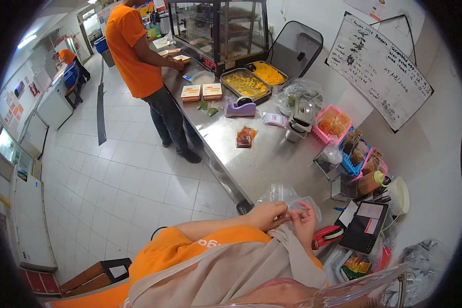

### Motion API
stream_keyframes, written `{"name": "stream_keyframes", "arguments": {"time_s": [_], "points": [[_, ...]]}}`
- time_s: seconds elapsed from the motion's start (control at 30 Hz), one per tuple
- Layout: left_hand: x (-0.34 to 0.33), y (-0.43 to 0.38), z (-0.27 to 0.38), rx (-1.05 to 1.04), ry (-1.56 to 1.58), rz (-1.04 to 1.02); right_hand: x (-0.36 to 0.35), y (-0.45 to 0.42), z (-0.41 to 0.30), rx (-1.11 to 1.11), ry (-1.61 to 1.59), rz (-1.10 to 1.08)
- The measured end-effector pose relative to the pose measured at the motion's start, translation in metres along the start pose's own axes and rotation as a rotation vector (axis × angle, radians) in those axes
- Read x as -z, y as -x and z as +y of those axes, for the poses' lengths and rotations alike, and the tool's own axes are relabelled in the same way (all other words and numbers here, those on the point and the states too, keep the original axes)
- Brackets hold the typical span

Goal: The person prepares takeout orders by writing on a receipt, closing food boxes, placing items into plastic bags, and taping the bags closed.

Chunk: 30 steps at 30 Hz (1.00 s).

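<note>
My left hand (269, 215) and my right hand (304, 222) meet close to my chest at the near edge of the steel table (250, 169). The fingers of both pinch a clear plastic bag (287, 195), which spreads out on the far side of them. Its pinched edge is partly hidden by the fingers. Farther up the table lies a sealed packet of red-brown food (246, 137). A purple tape dispenser (240, 108) stands behind it, near small green packets (211, 111) and two printed boxes (211, 92).
Trays of yellow food (246, 82) stand by a glass display warmer (219, 34). Along the right are baskets of packets (332, 122), a steel container (343, 188), a red tape dispenser (326, 236) and a black tablet-like device (364, 227). A co-worker (133, 54) stands at the table's left side.
</note>
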State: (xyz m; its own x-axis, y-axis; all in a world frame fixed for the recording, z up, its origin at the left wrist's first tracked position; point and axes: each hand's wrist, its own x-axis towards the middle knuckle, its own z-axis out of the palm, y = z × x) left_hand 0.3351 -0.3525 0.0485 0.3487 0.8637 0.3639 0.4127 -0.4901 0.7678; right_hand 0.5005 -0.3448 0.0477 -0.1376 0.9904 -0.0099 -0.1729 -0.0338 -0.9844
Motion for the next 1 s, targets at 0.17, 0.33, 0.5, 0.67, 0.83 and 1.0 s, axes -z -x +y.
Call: {"name": "stream_keyframes", "arguments": {"time_s": [0.17,0.33,0.5,0.67,0.83,1.0], "points": [[-0.006,-0.002,-0.005,-0.185,-0.255,0.090,0.001,0.003,0.000,-0.060,-0.101,0.074],[-0.002,-0.002,-0.005,-0.183,-0.212,0.027,0.016,0.004,0.008,-0.042,-0.086,0.059],[0.008,-0.006,0.007,-0.118,0.015,0.142,-0.001,0.003,-0.013,-0.069,-0.017,0.041],[0.008,-0.005,0.006,-0.095,0.075,0.092,0.012,0.003,-0.001,-0.072,0.117,-0.012],[0.005,-0.003,0.003,-0.050,0.093,0.097,0.001,0.004,-0.017,-0.109,0.012,0.004],[0.011,-0.003,0.002,0.036,0.167,0.058,0.007,0.005,-0.006,-0.001,-0.030,-0.041]]}}
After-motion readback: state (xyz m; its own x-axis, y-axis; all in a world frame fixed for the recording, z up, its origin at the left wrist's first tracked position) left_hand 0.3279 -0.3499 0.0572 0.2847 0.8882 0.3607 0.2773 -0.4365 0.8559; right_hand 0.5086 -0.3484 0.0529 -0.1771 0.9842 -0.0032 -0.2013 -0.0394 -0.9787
